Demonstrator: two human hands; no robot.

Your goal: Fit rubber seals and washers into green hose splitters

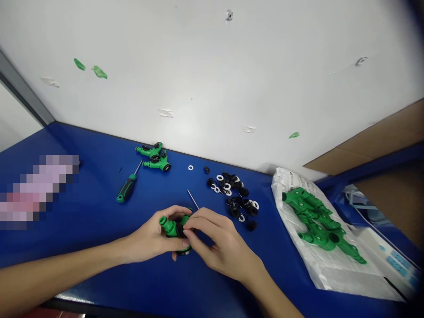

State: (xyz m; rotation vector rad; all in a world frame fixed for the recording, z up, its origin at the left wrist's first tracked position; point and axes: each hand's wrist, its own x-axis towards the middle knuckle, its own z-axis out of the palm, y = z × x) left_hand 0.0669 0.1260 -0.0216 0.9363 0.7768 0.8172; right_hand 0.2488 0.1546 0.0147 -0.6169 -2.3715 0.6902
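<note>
My left hand (155, 236) is wrapped around a green Y-shaped hose connector (169, 226) with black fittings, held just above the blue table. My right hand (218, 240) is closed in a pinch, thumb and fingertips at a small black part (179, 230) on the connector's middle. Its fingers partly cover that spot. Beyond the right hand a thin metal shaft (192, 198) sticks out; the hand hides its other end. Two green Y connectors (158, 164) with black knobs lie near the wall, and a green-and-black screwdriver (127, 187) lies left of my hands.
Several black fittings and white washers (228, 189) are scattered right of centre, with one lone white washer (190, 168) nearer the wall. Several green connector bodies (319, 238) lie on a white plastic bag (318, 276) at right, beside a white power strip (391, 256). A white wall (212, 79) bounds the back.
</note>
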